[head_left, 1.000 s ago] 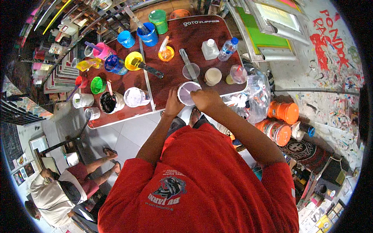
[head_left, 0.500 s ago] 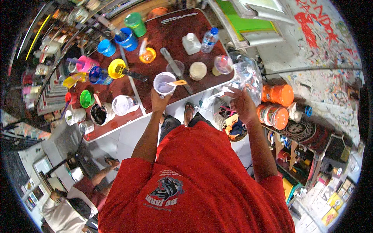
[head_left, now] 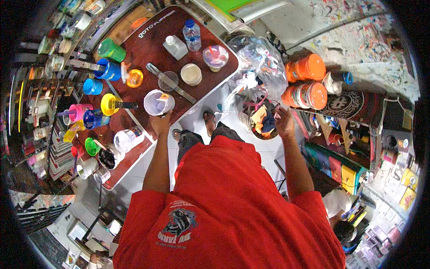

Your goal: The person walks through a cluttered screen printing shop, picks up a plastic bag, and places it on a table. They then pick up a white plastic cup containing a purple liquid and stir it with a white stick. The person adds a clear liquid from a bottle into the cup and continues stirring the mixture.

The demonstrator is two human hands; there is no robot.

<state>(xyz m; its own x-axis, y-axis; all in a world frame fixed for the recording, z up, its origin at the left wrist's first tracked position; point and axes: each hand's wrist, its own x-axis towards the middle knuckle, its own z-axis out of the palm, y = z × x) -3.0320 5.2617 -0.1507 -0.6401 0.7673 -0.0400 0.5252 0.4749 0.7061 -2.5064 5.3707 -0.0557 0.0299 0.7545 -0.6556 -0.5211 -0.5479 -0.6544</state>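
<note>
- Far left on the dark red table (head_left: 143, 49): paint pots, among them a yellow cup (head_left: 108, 105) with a dark-handled brush across its rim. The view has swung rightward over the last second, so the table now sits further left in it.
- Left of centre: the white cup (head_left: 156, 103) of pale lilac paint, near the table's front edge. An orange-tipped stirring tool (head_left: 165, 97) leans inside; the right hand has let go of it, so stirring seems paused.
- Just below the cup: the left hand (head_left: 160, 123), gripping its near side, as before. It now steadies the cup alone; whether the base touches the table, I cannot tell.
- Right of the cup: a long flat blade (head_left: 179, 89) lying across a clear round lid (head_left: 168, 80).
- Right of the table: a basket of cloths (head_left: 265, 120) on the floor.
- At the basket's right side: the right hand (head_left: 285, 123), moved well apart from the cup, fingers loosely bent beside the cloths. I cannot tell whether it grips one.
</note>
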